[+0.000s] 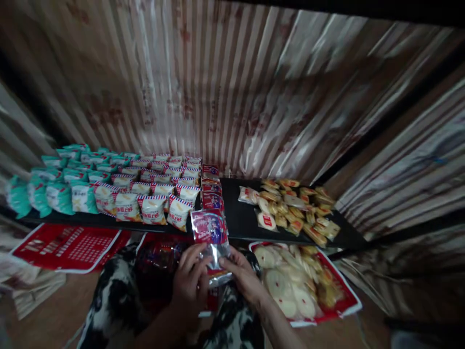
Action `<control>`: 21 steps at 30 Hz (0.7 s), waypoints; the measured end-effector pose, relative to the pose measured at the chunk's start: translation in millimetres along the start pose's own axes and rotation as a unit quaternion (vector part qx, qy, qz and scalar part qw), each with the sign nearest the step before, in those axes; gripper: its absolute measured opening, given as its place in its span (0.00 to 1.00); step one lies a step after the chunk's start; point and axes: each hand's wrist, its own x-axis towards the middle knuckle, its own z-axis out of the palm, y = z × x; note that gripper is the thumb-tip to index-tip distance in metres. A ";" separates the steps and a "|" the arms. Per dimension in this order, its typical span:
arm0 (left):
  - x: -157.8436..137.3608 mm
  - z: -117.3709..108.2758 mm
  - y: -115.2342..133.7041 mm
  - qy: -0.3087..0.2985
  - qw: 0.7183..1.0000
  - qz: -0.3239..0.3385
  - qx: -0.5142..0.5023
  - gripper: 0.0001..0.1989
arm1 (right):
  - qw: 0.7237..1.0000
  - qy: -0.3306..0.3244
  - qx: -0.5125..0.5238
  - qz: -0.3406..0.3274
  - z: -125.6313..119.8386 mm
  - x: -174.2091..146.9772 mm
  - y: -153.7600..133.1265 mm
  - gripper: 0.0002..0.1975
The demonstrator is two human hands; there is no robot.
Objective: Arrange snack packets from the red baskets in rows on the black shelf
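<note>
Low in front of me, my left hand (191, 271) and my right hand (241, 272) hold a shiny snack packet (216, 255) between them, just off the shelf's front edge. Its lower part is silver; above it shows a red and purple printed face. Fingers of both hands curl round its sides, with the right thumb across the front. Part of a second packet seems to lie beneath, but I cannot make out where one ends. Behind my hands, a row of red and purple packets (211, 199) runs back along the black shelf (236, 213).
Left on the shelf stand teal bags (60, 198) and white bags with striped tops (152, 209). Small wrapped pastries (290, 206) lie loose at the right. Below are a red bag of round pastries (290, 286) and a red printed sheet (69, 247). Striped plastic sheeting (203, 87) hangs behind.
</note>
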 end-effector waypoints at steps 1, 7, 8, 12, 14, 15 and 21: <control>0.5 4.6 -2.3 0.005 1.000 -0.025 0.007 0.16 | 1.000 0.025 0.011 -0.008 -3.8 3.8 -3.8 0.21; 14.9 40.2 -13.3 -0.062 0.981 -0.176 -0.054 0.21 | 0.994 0.106 0.013 -0.039 -18.0 37.4 -24.5 0.23; 19.9 47.4 -14.6 -0.061 0.979 -0.186 -0.065 0.21 | 0.993 0.112 0.011 -0.043 -19.2 44.9 -27.8 0.24; 47.3 76.8 -21.1 -0.028 0.979 -0.188 -0.076 0.23 | 0.985 0.165 0.009 -0.053 -27.2 82.2 -39.3 0.23; 65.2 89.6 -25.4 -0.022 0.978 -0.195 -0.070 0.24 | 0.981 0.182 0.005 -0.061 -33.1 104.0 -45.0 0.24; 74.8 95.2 -27.8 -0.020 0.977 -0.200 -0.066 0.24 | 0.980 0.188 -0.003 -0.068 -36.4 115.2 -48.1 0.25; 127.6 123.5 -48.3 -0.001 0.971 -0.232 -0.050 0.24 | 0.963 0.212 -0.126 -0.112 -56.0 181.3 -65.2 0.29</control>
